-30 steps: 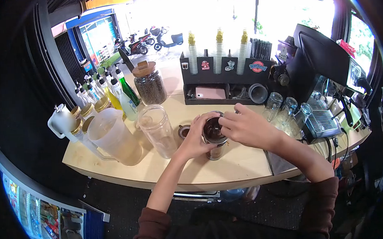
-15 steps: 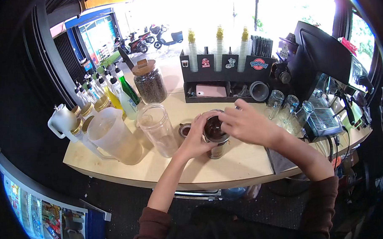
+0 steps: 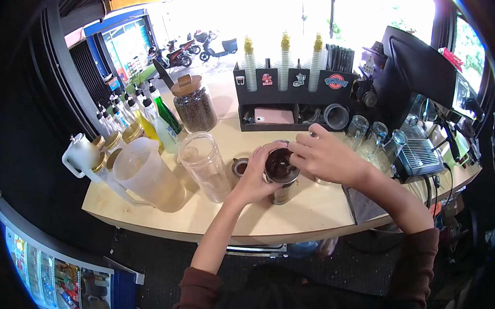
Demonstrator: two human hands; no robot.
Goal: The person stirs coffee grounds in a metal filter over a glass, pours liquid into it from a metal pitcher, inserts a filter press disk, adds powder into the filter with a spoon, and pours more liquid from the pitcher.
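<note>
My left hand (image 3: 257,175) is closed around the side of a round cup-like container (image 3: 280,195) with a shiny rim and dark brown contents. Above the container's right side, my right hand (image 3: 329,158) pinches a thin, spoon-like metal utensil (image 3: 314,134). Its handle end shows above the fingers, and its lower end is hard to make out. Just left of the container sits a small round dish (image 3: 240,167) with something dark in it. A tall clear glass pitcher (image 3: 205,169) stands farther left, apart from my left hand.
A cloudy plastic jug (image 3: 150,177) stands at left. Behind are a jar of coffee beans (image 3: 196,110) and several syrup bottles (image 3: 164,108). A black organizer (image 3: 287,117) holds stacked cups and a phone. Upturned glasses (image 3: 376,136) and an espresso machine (image 3: 419,154) stand at right.
My right hand has shifted slightly right and down, and the utensil's handle end now shows above its fingers. More of the container's dark inside is visible. My left hand keeps its grip.
</note>
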